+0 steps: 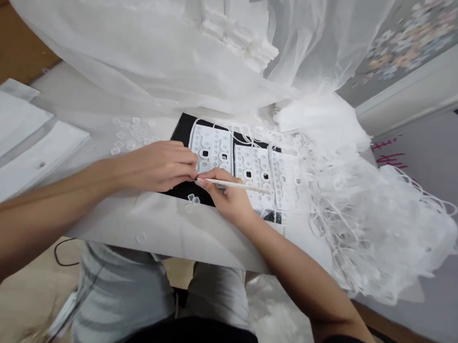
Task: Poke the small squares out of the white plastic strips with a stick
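Right hand (pixel 230 199) pinches a thin stick (pixel 238 185) like a pen, fingers closed around it, tip aimed left at the lower edge of the sheet (pixel 215 151). Left hand (pixel 160 165) sits knuckles-up beside that tip, fingertips bunched together on the sheet's near-left corner; looks like it pins the sheet so the stick can work against it, though I can't tell if it grips anything small.

Head view only: three white die-cut sheets lie side by side on a black mat (pixel 182 128), likely for contrast, since the holes read dark against white. Small clear pieces (pixel 128 136) sit in a loose cluster left of the mat, apart from the work, and two more (pixel 193 198) lie just under the hands at the mat's edge. Tangled white offcut strips (pixel 374 230) are heaped to the right, well clear of the left cluster. Sheer fabric (pixel 144 48) hangs behind, over stacked white pads (pixel 240 25). Flat white bags (pixel 6 148) lie far left.
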